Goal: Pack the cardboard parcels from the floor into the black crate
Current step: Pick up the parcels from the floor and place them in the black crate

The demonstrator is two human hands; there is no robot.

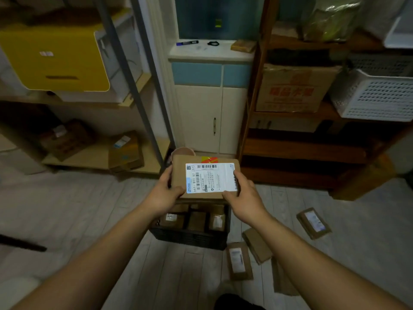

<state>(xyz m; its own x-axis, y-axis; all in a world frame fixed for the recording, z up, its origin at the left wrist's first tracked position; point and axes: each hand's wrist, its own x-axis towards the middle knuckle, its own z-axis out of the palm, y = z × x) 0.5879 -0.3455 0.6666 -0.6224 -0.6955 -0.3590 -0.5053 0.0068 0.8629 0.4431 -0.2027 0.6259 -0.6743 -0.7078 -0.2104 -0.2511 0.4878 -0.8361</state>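
Above the black crate (192, 237), both hands grasp a labelled cardboard parcel (204, 179): left hand (164, 193) on its left edge, right hand (244, 198) on its right; more parcels (239, 260) lie on the floor.

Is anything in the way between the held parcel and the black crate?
Nothing visible. The left hand and right hand hold the parcel over the black crate, nothing between them. Packed parcels already fill the crate's near row; whether room remains beneath the held parcel is hidden.
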